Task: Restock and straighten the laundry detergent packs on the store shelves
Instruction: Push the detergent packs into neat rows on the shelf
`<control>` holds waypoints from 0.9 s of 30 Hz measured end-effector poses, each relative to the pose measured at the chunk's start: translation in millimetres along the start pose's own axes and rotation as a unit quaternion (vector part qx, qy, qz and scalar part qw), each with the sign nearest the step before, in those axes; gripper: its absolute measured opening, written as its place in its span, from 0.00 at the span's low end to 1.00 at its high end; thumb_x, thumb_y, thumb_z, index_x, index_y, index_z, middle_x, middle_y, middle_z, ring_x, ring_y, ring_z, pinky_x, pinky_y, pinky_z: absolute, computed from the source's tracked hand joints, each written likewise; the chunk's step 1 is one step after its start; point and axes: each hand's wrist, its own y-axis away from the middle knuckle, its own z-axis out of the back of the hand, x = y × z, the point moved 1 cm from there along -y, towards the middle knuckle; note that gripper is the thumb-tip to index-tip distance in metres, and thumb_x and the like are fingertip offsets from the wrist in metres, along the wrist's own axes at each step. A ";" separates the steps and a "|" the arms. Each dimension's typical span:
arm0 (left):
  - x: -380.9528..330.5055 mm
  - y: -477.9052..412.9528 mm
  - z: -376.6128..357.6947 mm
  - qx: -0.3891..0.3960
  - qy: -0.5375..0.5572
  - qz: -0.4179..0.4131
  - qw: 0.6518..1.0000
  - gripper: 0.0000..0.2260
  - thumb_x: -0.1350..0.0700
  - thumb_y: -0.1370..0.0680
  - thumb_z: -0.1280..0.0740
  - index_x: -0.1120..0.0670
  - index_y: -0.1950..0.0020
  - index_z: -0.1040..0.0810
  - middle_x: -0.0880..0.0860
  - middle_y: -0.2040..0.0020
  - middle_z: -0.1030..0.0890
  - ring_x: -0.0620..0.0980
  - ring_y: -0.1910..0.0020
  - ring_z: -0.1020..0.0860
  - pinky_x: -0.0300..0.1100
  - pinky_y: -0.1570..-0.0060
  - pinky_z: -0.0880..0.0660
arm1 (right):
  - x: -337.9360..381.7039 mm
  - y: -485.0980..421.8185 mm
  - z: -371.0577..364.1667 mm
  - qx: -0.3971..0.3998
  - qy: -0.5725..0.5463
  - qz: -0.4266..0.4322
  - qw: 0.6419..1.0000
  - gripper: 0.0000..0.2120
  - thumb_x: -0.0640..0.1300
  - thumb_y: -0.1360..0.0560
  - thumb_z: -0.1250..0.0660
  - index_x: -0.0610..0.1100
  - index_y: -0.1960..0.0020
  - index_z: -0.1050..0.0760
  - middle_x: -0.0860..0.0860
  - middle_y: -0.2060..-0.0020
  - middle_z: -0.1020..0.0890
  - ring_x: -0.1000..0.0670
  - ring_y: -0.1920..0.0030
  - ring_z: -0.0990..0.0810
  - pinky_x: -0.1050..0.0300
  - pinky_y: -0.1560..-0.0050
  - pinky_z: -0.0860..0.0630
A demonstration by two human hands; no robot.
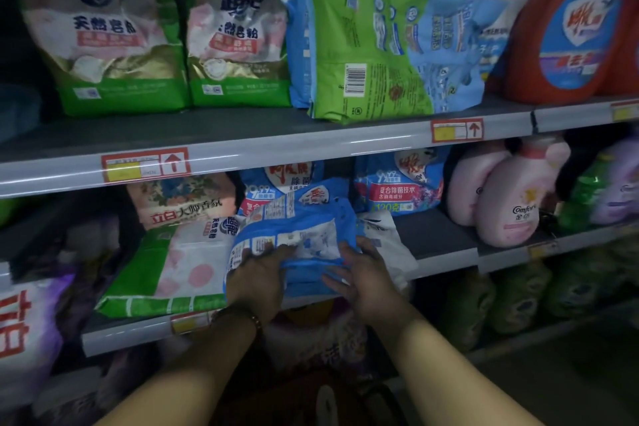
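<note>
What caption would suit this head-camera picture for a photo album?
Left hand and right hand rest on a blue detergent pack lying at the front of the middle shelf.

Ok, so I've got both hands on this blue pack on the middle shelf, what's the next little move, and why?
Probably tip the blue pack upright and slide it back against the standing blue packs behind it. It lies slanted and crumpled at the front edge of the middle shelf, out of line with that row. Your left hand and right hand are both on its lower end.
</note>
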 end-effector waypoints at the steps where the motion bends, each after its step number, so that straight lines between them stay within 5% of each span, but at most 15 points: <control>1: 0.2 1.7 4.8 -0.017 0.035 0.014 0.999 0.21 0.52 0.16 0.40 0.36 0.23 0.31 0.56 0.38 0.21 0.64 0.40 0.21 0.57 0.45 0.20 | 2.6 3.8 -2.8 0.022 -0.003 0.002 1.000 0.06 0.42 0.15 0.32 0.47 0.39 0.25 0.39 0.37 0.22 0.37 0.39 0.16 0.44 0.50 0.14; 4: 1.9 1.1 18.4 -0.092 0.110 0.039 0.989 0.20 0.54 0.16 0.40 0.39 0.25 0.27 0.62 0.43 0.17 0.68 0.47 0.18 0.57 0.48 0.19 | 14.4 23.0 -13.5 0.067 -0.012 0.003 0.998 0.08 0.40 0.15 0.35 0.53 0.45 0.27 0.45 0.42 0.20 0.36 0.37 0.17 0.39 0.44 0.17; 7: -2.4 -1.0 37.6 -0.174 0.184 0.052 0.966 0.16 0.57 0.17 0.37 0.44 0.31 0.22 0.61 0.50 0.14 0.66 0.53 0.17 0.54 0.56 0.19 | 22.6 30.3 -15.7 0.069 -0.011 0.033 0.997 0.08 0.47 0.14 0.35 0.48 0.37 0.26 0.43 0.39 0.17 0.38 0.38 0.15 0.39 0.42 0.16; 12: -14.6 13.0 69.7 -0.265 0.227 0.020 0.937 0.11 0.59 0.14 0.39 0.53 0.36 0.20 0.57 0.63 0.18 0.62 0.64 0.21 0.47 0.64 0.34 | 31.9 54.6 -15.0 0.067 0.052 0.045 0.995 0.15 0.56 0.15 0.36 0.49 0.33 0.24 0.46 0.34 0.19 0.40 0.37 0.16 0.43 0.45 0.16; 18: -39.6 37.8 87.0 -0.257 0.230 -0.008 0.939 0.11 0.57 0.14 0.39 0.52 0.35 0.20 0.56 0.56 0.15 0.60 0.60 0.20 0.48 0.62 0.28 | 11.8 66.5 0.2 0.019 0.149 0.018 0.988 0.21 0.58 0.18 0.32 0.54 0.28 0.29 0.47 0.30 0.24 0.41 0.35 0.20 0.41 0.39 0.18; 23: -59.4 53.4 105.3 -0.249 0.273 -0.028 0.929 0.09 0.55 0.14 0.39 0.52 0.38 0.21 0.49 0.66 0.23 0.49 0.70 0.26 0.46 0.69 0.38 | -8.5 70.8 21.6 -0.011 0.193 -0.032 0.981 0.26 0.68 0.25 0.29 0.48 0.39 0.22 0.44 0.43 0.15 0.40 0.43 0.16 0.35 0.34 0.20; 27: -70.7 61.7 113.5 -0.242 0.266 -0.015 0.933 0.09 0.54 0.13 0.39 0.53 0.39 0.20 0.50 0.70 0.24 0.50 0.73 0.27 0.45 0.73 0.40 | -22.8 70.3 38.4 -0.016 0.147 -0.092 0.985 0.33 0.68 0.28 0.26 0.47 0.32 0.22 0.42 0.41 0.14 0.37 0.41 0.16 0.37 0.37 0.19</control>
